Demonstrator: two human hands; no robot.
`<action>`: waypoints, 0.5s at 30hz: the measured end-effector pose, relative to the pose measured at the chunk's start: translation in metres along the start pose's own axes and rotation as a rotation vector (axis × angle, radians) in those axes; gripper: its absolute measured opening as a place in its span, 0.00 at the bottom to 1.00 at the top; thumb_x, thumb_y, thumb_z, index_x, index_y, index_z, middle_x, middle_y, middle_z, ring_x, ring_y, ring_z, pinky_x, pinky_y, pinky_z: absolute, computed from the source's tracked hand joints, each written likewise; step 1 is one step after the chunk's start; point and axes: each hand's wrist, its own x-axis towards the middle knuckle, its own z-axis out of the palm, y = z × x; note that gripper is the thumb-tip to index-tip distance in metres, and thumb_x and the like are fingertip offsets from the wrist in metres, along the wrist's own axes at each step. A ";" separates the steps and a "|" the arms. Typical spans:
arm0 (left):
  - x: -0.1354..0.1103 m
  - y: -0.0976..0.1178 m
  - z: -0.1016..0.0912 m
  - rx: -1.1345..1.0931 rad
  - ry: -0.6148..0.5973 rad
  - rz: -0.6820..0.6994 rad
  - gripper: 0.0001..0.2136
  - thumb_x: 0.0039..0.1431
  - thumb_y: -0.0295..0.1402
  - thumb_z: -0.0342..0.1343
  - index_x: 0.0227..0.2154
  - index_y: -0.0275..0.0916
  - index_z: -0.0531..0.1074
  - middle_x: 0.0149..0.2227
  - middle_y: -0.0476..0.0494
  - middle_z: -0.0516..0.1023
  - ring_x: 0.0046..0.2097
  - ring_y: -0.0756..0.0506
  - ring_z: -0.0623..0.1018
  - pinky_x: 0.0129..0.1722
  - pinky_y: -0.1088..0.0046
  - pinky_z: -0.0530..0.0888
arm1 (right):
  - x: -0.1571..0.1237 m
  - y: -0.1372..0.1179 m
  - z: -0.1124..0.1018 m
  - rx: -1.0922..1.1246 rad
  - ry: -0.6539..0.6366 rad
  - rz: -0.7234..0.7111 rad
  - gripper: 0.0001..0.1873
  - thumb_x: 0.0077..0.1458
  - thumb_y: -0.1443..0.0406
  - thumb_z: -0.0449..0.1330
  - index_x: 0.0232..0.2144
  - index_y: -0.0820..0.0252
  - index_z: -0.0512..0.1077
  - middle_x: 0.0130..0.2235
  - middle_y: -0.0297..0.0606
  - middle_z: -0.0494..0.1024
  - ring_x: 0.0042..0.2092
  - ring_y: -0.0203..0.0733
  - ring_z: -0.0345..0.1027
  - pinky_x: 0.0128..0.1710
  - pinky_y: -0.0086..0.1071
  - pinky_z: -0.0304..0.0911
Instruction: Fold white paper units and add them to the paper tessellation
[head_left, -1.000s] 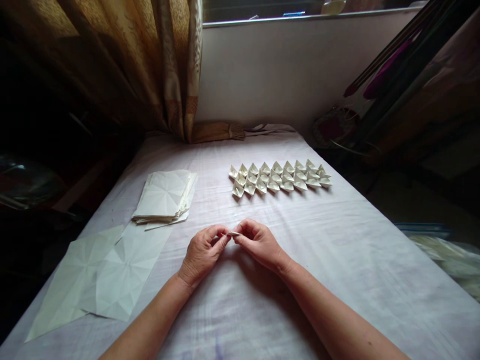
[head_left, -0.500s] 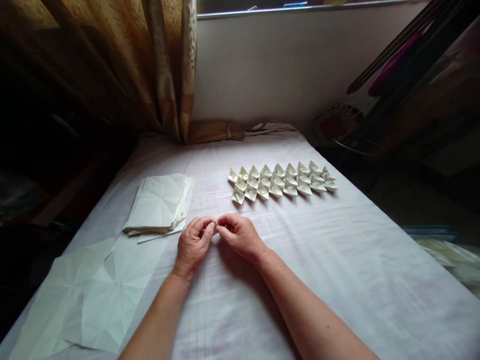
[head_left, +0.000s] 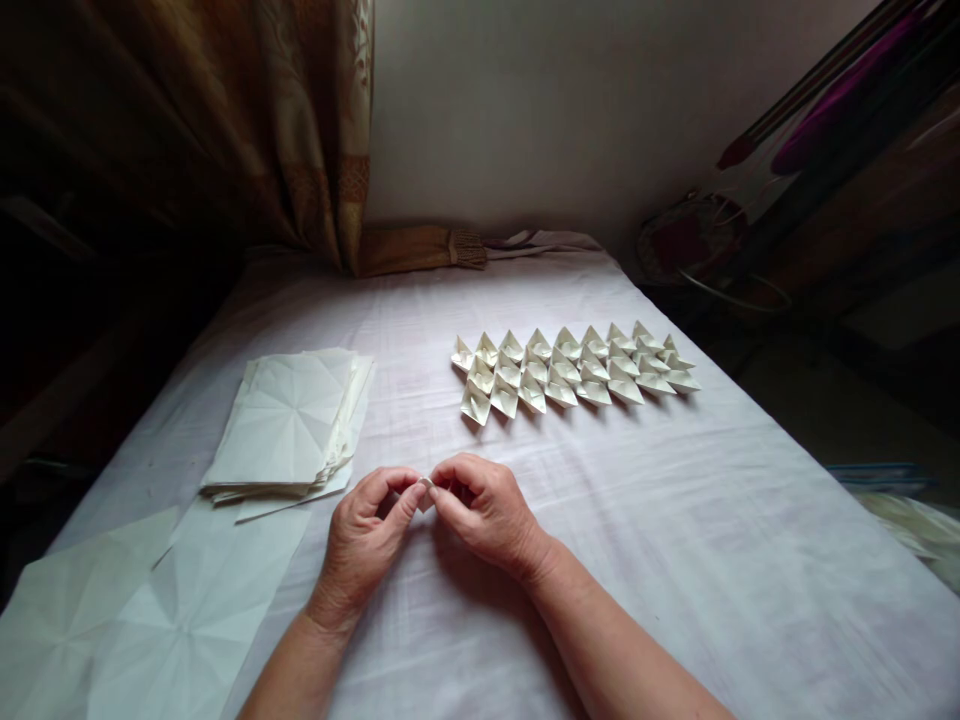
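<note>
My left hand (head_left: 365,540) and my right hand (head_left: 484,512) meet fingertip to fingertip above the white cloth. Both pinch a small folded white paper piece (head_left: 426,491), mostly hidden by the fingers. A stack of creased white paper squares (head_left: 289,418) lies just left of my left hand. Beyond my right hand, several small folded paper pieces (head_left: 570,369) sit in neat overlapping rows.
A white cloth (head_left: 675,560) covers the table. Large creased paper sheets (head_left: 150,620) lie flat at the near left. A brown curtain (head_left: 285,130) hangs at the back left, its tassel on the table's far edge. Dark clutter stands off the right side.
The view has tilted down and shifted, so everything sits lower in frame. My hands drew closer together and closed more tightly round the paper piece, which now shows less.
</note>
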 end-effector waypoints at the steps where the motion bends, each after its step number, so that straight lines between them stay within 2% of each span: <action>1: 0.000 0.000 0.000 0.002 -0.004 0.013 0.07 0.57 0.37 0.58 0.29 0.40 0.77 0.28 0.48 0.79 0.30 0.49 0.78 0.33 0.76 0.76 | 0.000 0.001 0.000 0.010 -0.009 0.006 0.05 0.54 0.69 0.58 0.28 0.58 0.74 0.26 0.32 0.75 0.28 0.34 0.66 0.30 0.27 0.61; 5: -0.001 -0.002 0.000 0.008 -0.019 0.028 0.07 0.58 0.36 0.57 0.30 0.40 0.77 0.30 0.46 0.80 0.33 0.47 0.79 0.37 0.73 0.76 | 0.000 0.003 0.000 0.038 -0.015 0.005 0.05 0.56 0.67 0.59 0.34 0.57 0.76 0.30 0.35 0.78 0.31 0.36 0.71 0.34 0.28 0.64; 15: -0.001 0.004 -0.002 0.045 -0.047 0.041 0.06 0.59 0.34 0.55 0.30 0.40 0.76 0.29 0.47 0.79 0.32 0.48 0.78 0.35 0.75 0.75 | -0.001 0.002 0.000 -0.012 0.008 -0.015 0.06 0.56 0.66 0.58 0.28 0.58 0.73 0.26 0.34 0.75 0.27 0.34 0.67 0.29 0.27 0.62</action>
